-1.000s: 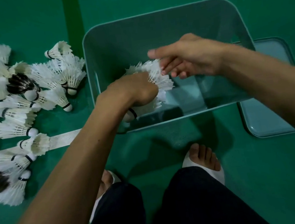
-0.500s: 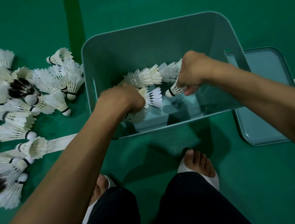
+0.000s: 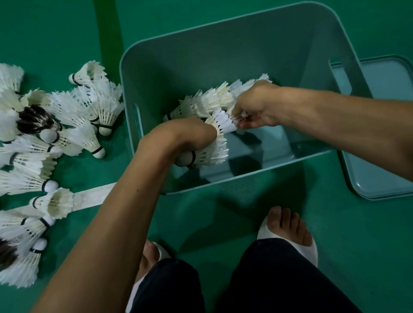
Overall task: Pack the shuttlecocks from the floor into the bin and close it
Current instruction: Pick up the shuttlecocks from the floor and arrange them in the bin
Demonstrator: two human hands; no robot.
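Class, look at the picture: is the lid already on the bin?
No, the lid lies flat on the floor to the right of the bin, which stands open.

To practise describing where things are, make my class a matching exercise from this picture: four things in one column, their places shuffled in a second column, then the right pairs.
Things
1 lid
2 loose shuttlecocks
3 left hand
4 feet

Places
a on the floor, left of the bin
b inside the bin, gripping a bunch of shuttlecocks
c flat on the floor, right of the bin
d on the floor, on the bin's near side

Pairs: 1-c, 2-a, 3-b, 4-d
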